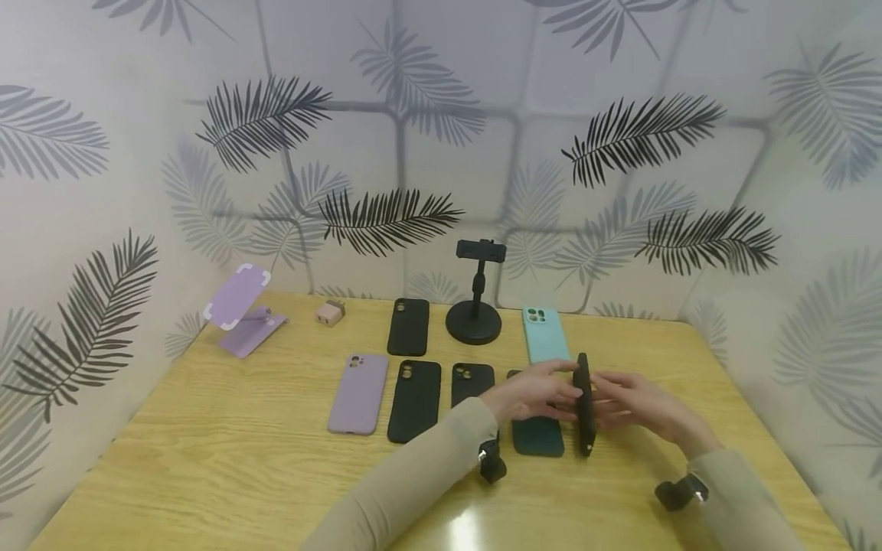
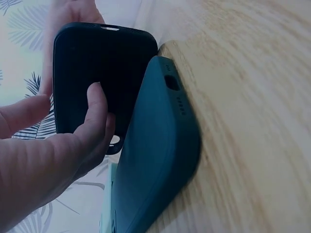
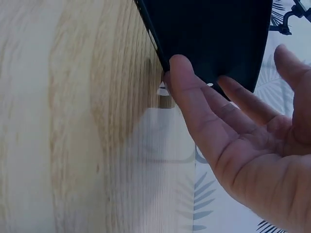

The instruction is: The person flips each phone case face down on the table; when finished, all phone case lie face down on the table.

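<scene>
A black phone case (image 1: 584, 405) stands upright on its long edge between my two hands, with light showing through its port slot. My left hand (image 1: 540, 392) presses extended fingers (image 2: 97, 104) on the case's dark face, its thumb near the edge. From the other side my right hand (image 1: 644, 405) touches the case with its fingertips; its thumb (image 3: 290, 65) stays apart from it. A dark green phone case (image 2: 160, 131) lies under and beside the left hand. Beyond that hand is a light turquoise phone case (image 1: 547, 337), its lower part hidden.
To the left lie a purple phone case (image 1: 358, 394) and several black phone cases (image 1: 415, 402). A black phone stand (image 1: 475, 321) rises behind them. Farther left are a pink charger plug (image 1: 329, 312) and a purple folding stand (image 1: 251, 330). Patterned walls enclose the wooden table (image 1: 227, 444).
</scene>
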